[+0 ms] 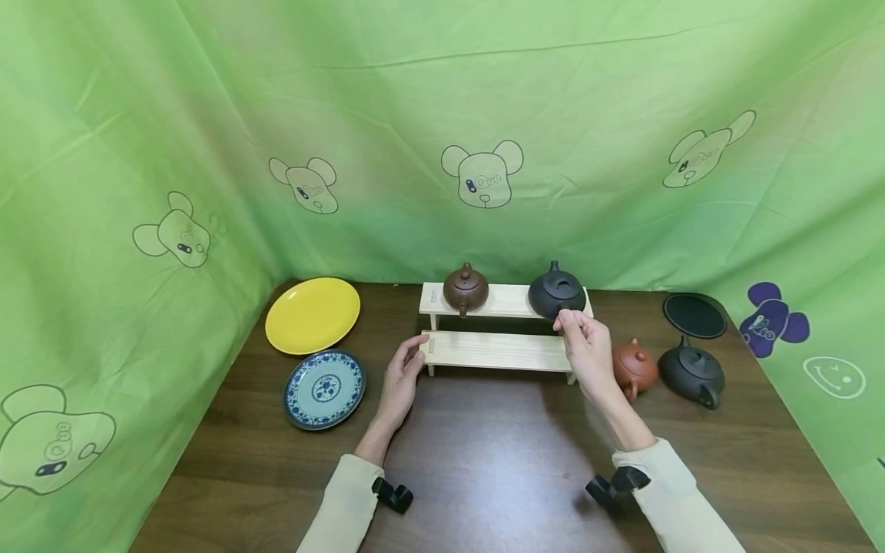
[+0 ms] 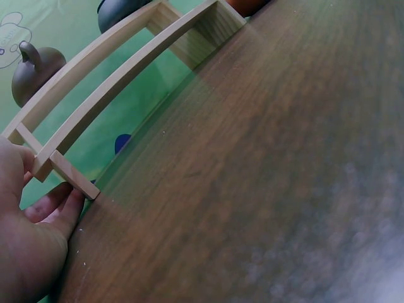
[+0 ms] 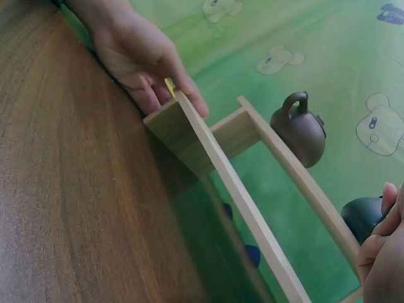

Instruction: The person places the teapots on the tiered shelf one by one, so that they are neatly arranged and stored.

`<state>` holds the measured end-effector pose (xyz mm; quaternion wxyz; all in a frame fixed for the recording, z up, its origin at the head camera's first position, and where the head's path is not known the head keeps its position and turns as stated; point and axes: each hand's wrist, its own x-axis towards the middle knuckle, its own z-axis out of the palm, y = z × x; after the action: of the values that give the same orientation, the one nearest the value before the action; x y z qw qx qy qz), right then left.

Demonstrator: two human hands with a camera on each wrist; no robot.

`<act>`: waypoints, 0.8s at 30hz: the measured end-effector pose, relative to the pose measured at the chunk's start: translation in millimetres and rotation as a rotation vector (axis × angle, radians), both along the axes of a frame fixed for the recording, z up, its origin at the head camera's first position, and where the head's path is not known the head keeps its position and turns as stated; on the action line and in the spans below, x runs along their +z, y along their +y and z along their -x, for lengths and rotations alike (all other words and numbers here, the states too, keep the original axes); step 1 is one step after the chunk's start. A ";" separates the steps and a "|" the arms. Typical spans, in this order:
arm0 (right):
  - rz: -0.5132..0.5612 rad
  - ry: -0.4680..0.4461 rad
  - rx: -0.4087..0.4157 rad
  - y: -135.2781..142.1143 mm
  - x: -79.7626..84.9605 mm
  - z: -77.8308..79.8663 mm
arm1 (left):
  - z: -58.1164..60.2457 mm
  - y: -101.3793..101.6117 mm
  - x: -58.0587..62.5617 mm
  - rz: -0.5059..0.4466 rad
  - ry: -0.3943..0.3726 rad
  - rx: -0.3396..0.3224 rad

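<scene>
Fingers of the right hand [image 1: 591, 346] pinched on the handle of a black teapot [image 1: 556, 293], which sits at the right end of the upper shelf [image 1: 508, 301]; whether it bears full weight, cannot tell. Left hand [image 1: 401, 380]: thumb and fingers clasped round the left end of the lower shelf [image 1: 498, 352]. Dark brown teapot [image 1: 466, 289] up top, left. Shelving looks roughly half done: a red-brown teapot [image 1: 634, 366] and second black teapot [image 1: 691, 372] stand off to the right, not yet shelved.
</scene>
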<state>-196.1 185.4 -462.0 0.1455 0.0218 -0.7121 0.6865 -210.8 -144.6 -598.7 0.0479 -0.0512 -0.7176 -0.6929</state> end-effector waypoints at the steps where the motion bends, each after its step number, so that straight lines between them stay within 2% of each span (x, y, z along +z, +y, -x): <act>1: -0.001 0.000 -0.002 -0.3 -0.4 1.0 | -0.5 0.8 0.6 -0.005 0.009 0.003; 6: -0.009 0.000 -0.019 -2.0 -1.9 4.7 | -4.5 3.5 5.7 -0.017 0.077 0.006; 10: -0.032 -0.008 -0.032 -2.9 -0.8 5.2 | -6.6 4.8 8.2 -0.015 0.061 0.020; 14: -0.082 -0.013 -0.031 -1.8 0.9 6.3 | -10.4 5.7 14.1 -0.018 0.082 0.012; 16: -0.097 -0.015 -0.021 -0.3 2.0 7.0 | -13.9 7.4 21.7 -0.006 0.087 0.016; 18: -0.092 -0.023 -0.001 1.2 3.0 7.3 | -19.5 10.3 35.1 0.000 0.062 0.015; 22: -0.042 -0.050 0.036 3.9 3.0 8.4 | -10.9 5.4 19.8 -0.010 0.006 0.002; 24: -0.031 -0.066 0.037 5.7 2.7 8.5 | -3.5 2.2 5.2 -0.015 0.000 -0.003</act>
<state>-204.5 191.1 -459.3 0.1092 0.0145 -0.7264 0.6784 -207.3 -142.3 -593.5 0.0470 -0.0520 -0.7124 -0.6982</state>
